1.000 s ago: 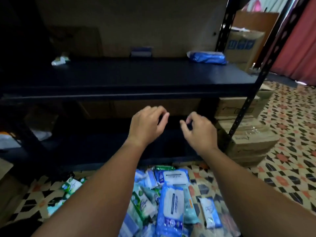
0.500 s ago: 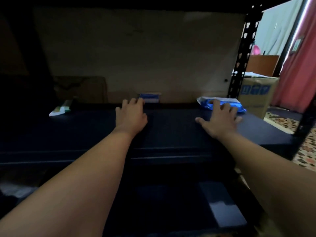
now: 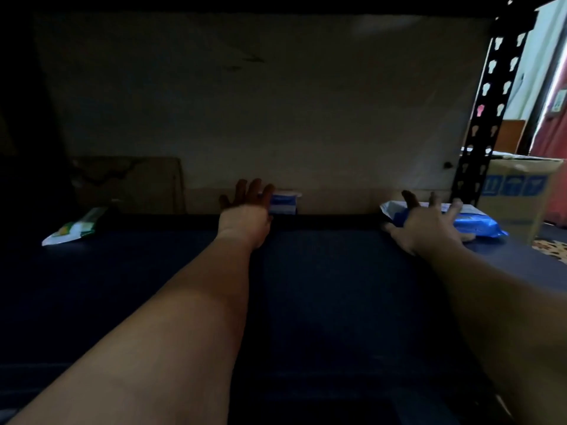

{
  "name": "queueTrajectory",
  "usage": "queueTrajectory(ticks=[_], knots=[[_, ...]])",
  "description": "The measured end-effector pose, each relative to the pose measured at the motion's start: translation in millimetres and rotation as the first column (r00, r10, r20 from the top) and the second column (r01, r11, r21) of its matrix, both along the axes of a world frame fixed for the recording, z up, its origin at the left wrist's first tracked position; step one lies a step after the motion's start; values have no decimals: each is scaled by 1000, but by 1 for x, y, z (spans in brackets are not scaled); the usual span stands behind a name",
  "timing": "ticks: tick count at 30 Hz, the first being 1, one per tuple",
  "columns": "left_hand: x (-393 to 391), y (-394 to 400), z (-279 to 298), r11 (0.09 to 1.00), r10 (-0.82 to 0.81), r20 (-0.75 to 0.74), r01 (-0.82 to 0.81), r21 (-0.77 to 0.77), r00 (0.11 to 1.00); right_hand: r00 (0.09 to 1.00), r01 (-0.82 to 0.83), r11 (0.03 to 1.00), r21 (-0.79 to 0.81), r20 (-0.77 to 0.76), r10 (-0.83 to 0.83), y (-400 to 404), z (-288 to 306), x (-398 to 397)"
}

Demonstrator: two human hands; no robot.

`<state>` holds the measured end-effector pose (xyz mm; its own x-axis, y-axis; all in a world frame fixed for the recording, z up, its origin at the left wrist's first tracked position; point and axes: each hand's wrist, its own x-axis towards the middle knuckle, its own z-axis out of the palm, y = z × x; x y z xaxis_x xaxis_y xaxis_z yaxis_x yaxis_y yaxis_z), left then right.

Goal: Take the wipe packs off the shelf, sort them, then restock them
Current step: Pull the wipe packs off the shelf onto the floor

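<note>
I'm reaching both hands across the dark shelf (image 3: 322,271). My right hand (image 3: 429,225) is spreading its grip wide over the blue wipe pack (image 3: 478,225); my left hand (image 3: 245,210) is lying with fingers straight just beside a small blue-white pack (image 3: 283,204) at the back edge. A green-white pack (image 3: 73,228) is lying well to its left. A cardboard box (image 3: 518,191) is standing beyond the right hand; the room's dimness is blurring labels.

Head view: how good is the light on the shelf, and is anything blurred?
Head view: the shelf sits in deep shadow; daylight reaches only the right edge, lighting the blue pack under the right hand; the left hand has dark, motion-blurred fingers; wide-angle bending shows at the edges.
</note>
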<state>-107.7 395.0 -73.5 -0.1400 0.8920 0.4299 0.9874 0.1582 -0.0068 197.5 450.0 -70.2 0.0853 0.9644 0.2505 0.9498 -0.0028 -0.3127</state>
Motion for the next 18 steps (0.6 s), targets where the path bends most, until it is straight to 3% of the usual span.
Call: queueTrajectory(ticks=[5,10,16,18], knots=[[-5,22,3,998,19,-58,-22,-58,998,997,68,997,-32,47,-66,15,-2,-2],[-2,26,12,984,60,-66,-70,-162,996,967,55,995,84,244,-75,6,1,-3],[-11,-12,9,999,8,-95,-3,50,995,950,-43,977,209,310,-24,-20,6,-14],[-21,-32,14,998,40,-35,-38,58,999,953,-69,975,213,304,1,-32,9,-17]])
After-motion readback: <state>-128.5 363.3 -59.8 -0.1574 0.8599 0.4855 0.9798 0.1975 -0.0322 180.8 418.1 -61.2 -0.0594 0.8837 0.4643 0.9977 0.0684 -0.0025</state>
